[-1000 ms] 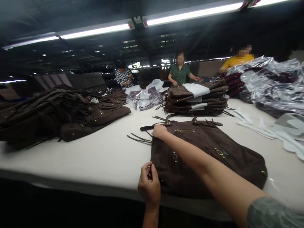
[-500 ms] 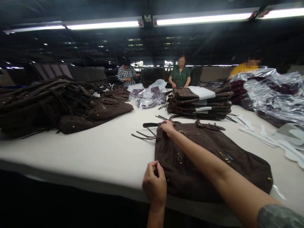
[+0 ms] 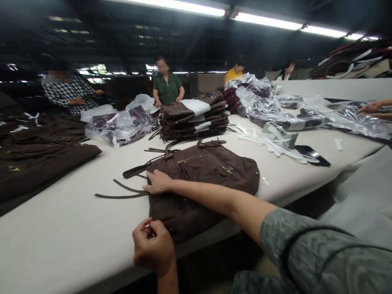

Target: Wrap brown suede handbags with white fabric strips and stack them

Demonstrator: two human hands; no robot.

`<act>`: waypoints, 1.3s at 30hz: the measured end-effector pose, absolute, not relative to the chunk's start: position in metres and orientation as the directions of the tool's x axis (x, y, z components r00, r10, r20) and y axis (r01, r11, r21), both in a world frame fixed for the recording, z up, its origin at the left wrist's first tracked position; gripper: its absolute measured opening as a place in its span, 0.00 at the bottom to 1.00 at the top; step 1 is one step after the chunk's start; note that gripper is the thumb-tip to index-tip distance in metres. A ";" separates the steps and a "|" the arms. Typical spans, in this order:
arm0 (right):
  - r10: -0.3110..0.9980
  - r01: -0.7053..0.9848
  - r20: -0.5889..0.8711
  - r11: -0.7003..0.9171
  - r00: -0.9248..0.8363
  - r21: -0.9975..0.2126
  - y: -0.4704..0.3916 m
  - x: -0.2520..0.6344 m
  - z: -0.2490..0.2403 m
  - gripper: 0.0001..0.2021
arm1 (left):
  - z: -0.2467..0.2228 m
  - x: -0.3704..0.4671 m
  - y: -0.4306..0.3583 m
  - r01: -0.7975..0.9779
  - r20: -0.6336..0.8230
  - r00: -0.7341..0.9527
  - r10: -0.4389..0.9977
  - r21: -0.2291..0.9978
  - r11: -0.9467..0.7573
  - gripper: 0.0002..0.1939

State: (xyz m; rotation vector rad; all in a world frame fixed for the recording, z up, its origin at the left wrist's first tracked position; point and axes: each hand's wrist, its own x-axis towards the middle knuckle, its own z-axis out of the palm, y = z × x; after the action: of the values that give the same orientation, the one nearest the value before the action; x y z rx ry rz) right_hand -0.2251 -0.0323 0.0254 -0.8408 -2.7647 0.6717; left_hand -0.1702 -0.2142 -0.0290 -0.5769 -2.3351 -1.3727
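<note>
At lower center, a left hand [image 3: 154,247] closes thumb and forefinger in a narrow grip, apparently on the near corner of a dark brown handbag [image 3: 202,167] lying flat on the white worktop [image 3: 76,228]. Just above, the right hand [image 3: 158,182] rests palm down on its left side, fingers parted. A light pinch, with that palm pressing evenly, should draw the side straight without creasing; the loose cords [image 3: 122,197] are best kept from under the fingers. Beyond, white strips [image 3: 269,143] lie near a stack of brown bags [image 3: 192,118], and a person in green [image 3: 167,87] stands behind it.
</note>
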 end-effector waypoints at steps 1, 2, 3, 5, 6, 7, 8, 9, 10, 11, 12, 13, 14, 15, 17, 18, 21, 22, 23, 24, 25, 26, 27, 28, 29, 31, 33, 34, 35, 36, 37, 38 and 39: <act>0.491 0.420 0.004 0.750 -0.871 -0.511 -0.031 -0.210 0.031 0.30 | -0.026 -0.170 -0.214 0.516 0.501 -0.850 0.165 0.726 0.454 0.12; 0.407 0.354 -0.035 0.744 -0.913 -0.567 -0.028 -0.193 0.037 0.26 | -0.024 -0.170 -0.215 0.513 0.494 -0.852 0.172 0.721 0.466 0.11; 0.325 0.299 -0.076 0.720 -0.942 -0.627 -0.024 -0.174 0.046 0.21 | -0.022 -0.171 -0.215 0.509 0.485 -0.855 0.182 0.718 0.476 0.11; 0.211 0.242 -0.134 0.663 -0.968 -0.709 -0.014 -0.129 0.065 0.18 | -0.019 -0.173 -0.218 0.507 0.461 -0.859 0.221 0.715 0.480 0.11; 0.196 0.243 -0.149 0.660 -0.969 -0.711 -0.008 -0.102 0.074 0.17 | -0.018 -0.175 -0.220 0.510 0.445 -0.860 0.250 0.717 0.476 0.11; 0.188 0.239 -0.151 0.677 -0.970 -0.696 -0.002 -0.074 0.083 0.18 | -0.017 -0.177 -0.223 0.520 0.436 -0.854 0.284 0.714 0.469 0.11; 0.180 0.236 -0.153 0.701 -0.972 -0.673 0.004 -0.044 0.090 0.20 | -0.014 -0.179 -0.226 0.543 0.444 -0.840 0.312 0.700 0.464 0.11; 0.181 0.235 -0.151 0.726 -0.972 -0.646 0.009 -0.013 0.095 0.21 | -0.011 -0.181 -0.230 0.582 0.478 -0.813 0.333 0.670 0.461 0.12; 0.206 0.258 -0.155 0.753 -0.966 -0.606 0.013 0.017 0.097 0.23 | -0.008 -0.181 -0.233 0.635 0.536 -0.772 0.343 0.623 0.457 0.12; 0.241 0.284 -0.152 0.778 -0.959 -0.561 0.016 0.047 0.096 0.24 | -0.003 -0.181 -0.235 0.699 0.608 -0.711 0.353 0.560 0.445 0.13; 0.253 0.289 -0.141 0.805 -0.957 -0.518 0.018 0.073 0.093 0.24 | 0.002 -0.179 -0.237 0.771 0.676 -0.630 0.382 0.485 0.413 0.14; 0.252 0.277 -0.117 0.832 -0.961 -0.481 0.020 0.096 0.087 0.24 | 0.007 -0.176 -0.237 0.844 0.724 -0.531 0.441 0.406 0.350 0.15; 0.250 0.261 -0.083 0.857 -0.965 -0.444 0.021 0.115 0.079 0.25 | 0.012 -0.172 -0.236 0.908 0.737 -0.420 0.530 0.335 0.253 0.15; 0.251 0.245 -0.040 0.882 -0.967 -0.403 0.021 0.130 0.071 0.27 | 0.015 -0.168 -0.234 0.951 0.716 -0.299 0.631 0.274 0.140 0.17; 0.287 0.255 0.058 0.914 -0.956 -0.314 0.020 0.149 0.056 0.32 | 0.018 -0.162 -0.228 0.982 0.598 -0.085 0.797 0.185 -0.034 0.21; 0.316 0.279 0.102 0.921 -0.943 -0.274 0.020 0.153 0.050 0.34 | 0.019 -0.160 -0.225 0.986 0.531 -0.031 0.847 0.156 -0.063 0.23; 0.342 0.310 0.171 0.931 -0.924 -0.190 0.018 0.156 0.040 0.34 | 0.022 -0.161 -0.217 0.993 0.363 -0.047 0.931 0.120 0.004 0.23; 0.326 0.297 0.185 0.940 -0.927 -0.167 0.017 0.157 0.039 0.32 | 0.023 -0.163 -0.216 0.992 0.317 -0.064 0.946 0.125 0.026 0.21; 0.304 0.279 0.203 0.949 -0.931 -0.144 0.017 0.158 0.039 0.31 | 0.025 -0.164 -0.215 0.991 0.276 -0.072 0.958 0.132 0.037 0.20; 0.285 0.263 0.225 0.957 -0.932 -0.123 0.017 0.159 0.038 0.29 | 0.027 -0.165 -0.214 0.989 0.243 -0.072 0.967 0.142 0.038 0.18; 0.270 0.250 0.249 0.962 -0.930 -0.108 0.017 0.160 0.037 0.27 | 0.029 -0.165 -0.214 0.987 0.222 -0.070 0.973 0.156 0.035 0.17; 0.264 0.245 0.270 0.964 -0.926 -0.102 0.016 0.161 0.036 0.26 | 0.030 -0.164 -0.214 0.984 0.213 -0.074 0.974 0.175 0.036 0.15; 0.269 0.249 0.284 0.963 -0.920 -0.106 0.016 0.161 0.034 0.25 | 0.030 -0.163 -0.214 0.979 0.209 -0.085 0.974 0.198 0.043 0.14; 0.282 0.259 0.286 0.959 -0.916 -0.118 0.016 0.161 0.033 0.24 | 0.031 -0.161 -0.214 0.973 0.212 -0.104 0.972 0.223 0.056 0.13; 0.297 0.268 0.275 0.954 -0.915 -0.138 0.016 0.161 0.032 0.23 | 0.031 -0.159 -0.214 0.966 0.214 -0.131 0.968 0.248 0.076 0.12; 0.326 0.285 0.221 0.938 -0.919 -0.196 0.016 0.158 0.035 0.23 | 0.036 -0.156 -0.213 0.946 0.199 -0.196 0.960 0.297 0.131 0.11; 0.352 0.306 0.137 0.911 -0.926 -0.275 0.018 0.155 0.047 0.21 | 0.050 -0.157 -0.212 0.917 0.161 -0.255 0.954 0.353 0.185 0.10; 0.368 0.323 0.090 0.889 -0.925 -0.324 0.020 0.153 0.057 0.20 | 0.061 -0.159 -0.212 0.899 0.135 -0.275 0.952 0.388 0.204 0.11; 0.384 0.338 0.049 0.860 -0.922 -0.383 0.022 0.152 0.069 0.20 | 0.074 -0.162 -0.211 0.875 0.103 -0.280 0.955 0.436 0.210 0.12; 0.390 0.340 0.019 0.825 -0.920 -0.452 0.025 0.152 0.081 0.20 | 0.089 -0.166 -0.209 0.845 0.066 -0.268 0.961 0.496 0.202 0.15; 0.382 0.323 0.002 0.785 -0.924 -0.529 0.029 0.150 0.094 0.20 | 0.104 -0.170 -0.206 0.806 0.016 -0.241 0.970 0.560 0.191 0.17; 0.360 0.291 -0.008 0.740 -0.933 -0.606 0.034 0.149 0.105 0.21 | 0.117 -0.174 -0.203 0.764 -0.046 -0.203 0.978 0.618 0.187 0.20; 0.333 0.258 -0.017 0.694 -0.943 -0.672 0.038 0.146 0.113 0.21 | 0.127 -0.177 -0.199 0.722 -0.109 -0.164 0.981 0.664 0.194 0.21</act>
State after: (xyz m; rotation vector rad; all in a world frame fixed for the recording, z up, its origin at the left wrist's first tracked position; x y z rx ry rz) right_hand 0.1463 0.0384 0.1134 -0.4885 -2.7934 1.0835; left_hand -0.1774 -0.1992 0.1274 -2.2507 -2.7727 -0.9169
